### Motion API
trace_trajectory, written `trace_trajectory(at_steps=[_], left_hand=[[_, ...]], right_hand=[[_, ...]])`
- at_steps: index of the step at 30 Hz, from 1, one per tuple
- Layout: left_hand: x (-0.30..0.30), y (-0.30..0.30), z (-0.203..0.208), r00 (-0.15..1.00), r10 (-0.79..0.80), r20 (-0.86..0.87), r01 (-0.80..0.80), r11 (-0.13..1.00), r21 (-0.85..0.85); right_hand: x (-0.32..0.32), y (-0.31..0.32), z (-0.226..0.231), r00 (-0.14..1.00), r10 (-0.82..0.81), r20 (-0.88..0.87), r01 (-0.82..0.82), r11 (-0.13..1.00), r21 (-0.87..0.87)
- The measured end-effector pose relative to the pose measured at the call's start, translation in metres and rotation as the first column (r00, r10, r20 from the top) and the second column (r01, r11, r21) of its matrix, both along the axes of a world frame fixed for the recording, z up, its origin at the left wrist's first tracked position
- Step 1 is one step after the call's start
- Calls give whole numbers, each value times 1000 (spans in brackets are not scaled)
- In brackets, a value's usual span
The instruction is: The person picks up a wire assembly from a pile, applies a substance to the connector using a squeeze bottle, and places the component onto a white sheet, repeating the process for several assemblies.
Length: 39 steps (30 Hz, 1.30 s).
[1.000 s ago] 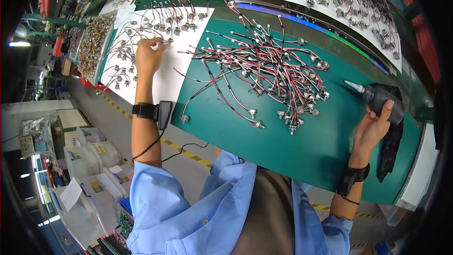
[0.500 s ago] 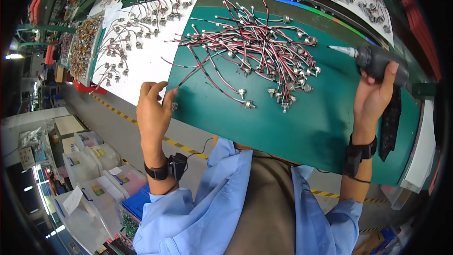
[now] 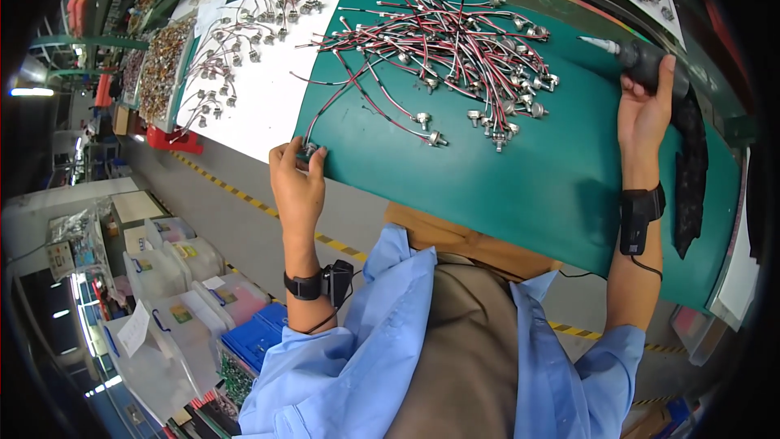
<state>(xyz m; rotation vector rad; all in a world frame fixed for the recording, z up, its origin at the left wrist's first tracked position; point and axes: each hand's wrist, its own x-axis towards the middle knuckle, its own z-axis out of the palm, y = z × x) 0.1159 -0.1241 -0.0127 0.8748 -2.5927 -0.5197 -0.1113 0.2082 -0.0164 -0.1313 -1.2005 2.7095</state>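
Observation:
My left hand is at the near left edge of the green mat. Its thumb and fingers pinch a small metal potentiometer, partly hidden by the fingertips. Red, black and white wires run from there up towards a tangled pile of wired potentiometers. On the right, my right hand grips a dark squeeze bottle, its pale pointed nozzle aimed left over the mat. The bottle's rear end is hard to see against the dark surroundings.
A white sheet with rows of wired potentiometers lies left of the pile. A tray of small parts stands beyond it. Black cloth lies by my right forearm. Clear plastic boxes stand at lower left.
My left hand has closed on the potentiometer at the mat's edge. The view has shifted, and the bottle stays in my right hand.

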Motion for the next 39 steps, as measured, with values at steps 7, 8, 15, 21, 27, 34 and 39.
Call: trace_trajectory(at_steps=[7, 8, 15, 21, 27, 34, 39], left_hand=[[3, -14, -19, 1000, 0, -29, -4, 989, -151], [7, -20, -24, 996, 46, -75, -49, 998, -43], [-3, 6, 43, 806, -13, -592, 87, 991, 97], [-52, 57, 96, 578, -131, -806, 175, 984, -35], [-88, 107, 126, 380, -200, -903, 416, 909, -26], [-122, 103, 119, 519, -221, -826, 572, 807, 143], [-147, 88, 93, 718, -242, -652, 585, 718, 377]], right_hand=[[2, 4, -2, 999, -35, -8, 35, 998, 44], [3, 3, 1, 997, -64, 32, 62, 996, 68], [2, 6, 0, 993, -110, 48, 106, 990, 90], [-1, 14, 3, 997, -76, -7, 76, 995, 58], [0, 16, 7, 993, -104, -47, 107, 993, 59], [4, 22, 12, 994, -79, -70, 79, 997, -9], [0, 33, 12, 988, -108, -112, 104, 994, -42]])
